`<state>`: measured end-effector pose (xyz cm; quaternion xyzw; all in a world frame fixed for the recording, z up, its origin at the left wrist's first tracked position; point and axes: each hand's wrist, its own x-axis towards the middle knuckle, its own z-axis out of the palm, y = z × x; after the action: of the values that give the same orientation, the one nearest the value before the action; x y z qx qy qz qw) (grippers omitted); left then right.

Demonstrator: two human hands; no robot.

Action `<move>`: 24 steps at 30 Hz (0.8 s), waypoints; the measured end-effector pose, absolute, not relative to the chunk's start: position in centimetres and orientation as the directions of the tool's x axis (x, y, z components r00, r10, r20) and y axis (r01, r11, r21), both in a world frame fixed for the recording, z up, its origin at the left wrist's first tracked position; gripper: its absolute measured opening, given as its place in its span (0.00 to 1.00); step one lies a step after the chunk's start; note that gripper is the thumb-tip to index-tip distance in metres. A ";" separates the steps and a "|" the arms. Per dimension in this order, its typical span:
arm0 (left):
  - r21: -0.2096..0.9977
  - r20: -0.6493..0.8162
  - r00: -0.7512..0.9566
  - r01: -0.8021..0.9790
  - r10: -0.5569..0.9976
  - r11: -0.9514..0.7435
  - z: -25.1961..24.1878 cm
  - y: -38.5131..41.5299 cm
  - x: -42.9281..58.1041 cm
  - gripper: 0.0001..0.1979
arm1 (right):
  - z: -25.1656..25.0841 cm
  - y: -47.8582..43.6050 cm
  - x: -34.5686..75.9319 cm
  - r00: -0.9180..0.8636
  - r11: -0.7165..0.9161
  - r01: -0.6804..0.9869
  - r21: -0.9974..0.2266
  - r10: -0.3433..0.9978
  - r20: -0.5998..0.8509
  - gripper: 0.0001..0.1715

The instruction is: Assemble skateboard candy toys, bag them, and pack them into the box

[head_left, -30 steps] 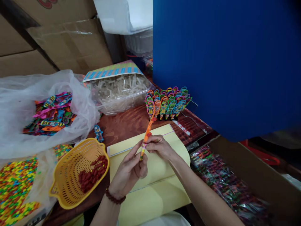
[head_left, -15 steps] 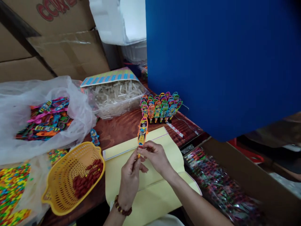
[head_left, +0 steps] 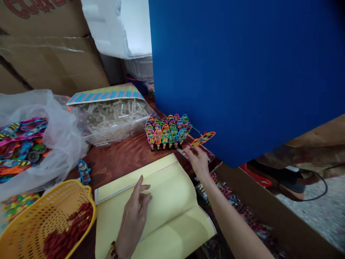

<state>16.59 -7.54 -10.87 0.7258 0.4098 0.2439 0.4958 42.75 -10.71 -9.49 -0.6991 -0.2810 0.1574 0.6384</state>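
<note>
My right hand [head_left: 198,158] pinches an orange skateboard-shaped toy [head_left: 202,139] and holds it tilted just right of a rack of several upright coloured skateboard toys [head_left: 167,131]. My left hand [head_left: 134,212] hovers over the yellow paper sheets [head_left: 167,201] with its fingers loosely spread and nothing in them. A bead bracelet shows at its wrist.
A yellow basket [head_left: 32,223] of small red pieces sits at the lower left. A clear bag [head_left: 27,144] of flat coloured toys lies left, a clear bag of pale sticks [head_left: 113,115] behind. One blue toy [head_left: 84,172] lies loose. A blue board [head_left: 242,72] stands right; cardboard boxes behind.
My right hand has carried the orange toy from in front of me to the right of the rack. My left hand let go and dropped over the yellow paper. The view shifted right.
</note>
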 end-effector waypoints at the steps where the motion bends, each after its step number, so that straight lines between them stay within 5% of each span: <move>1: 0.916 -0.062 0.545 0.364 0.836 -0.169 -11.0 -7.5 16.6 0.30 | -9.8 -10.3 44.5 0.807 -0.082 0.289 -0.954 0.557 0.196 0.16; 6: 0.876 -0.070 0.554 0.432 0.829 -0.215 -11.3 -7.9 16.5 0.25 | -11.4 -8.3 47.3 0.751 -0.305 0.549 -0.778 0.588 0.299 0.16; 24: 0.663 0.326 0.618 0.390 0.716 -0.639 -11.7 -6.4 15.8 0.17 | -11.2 -7.9 46.6 0.698 -0.560 0.697 -0.449 0.672 0.246 0.15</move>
<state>15.75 -6.40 -11.67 0.8559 0.3229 0.2948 0.2763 46.59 -7.88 -11.21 -0.8828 -0.3877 -0.0231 0.2642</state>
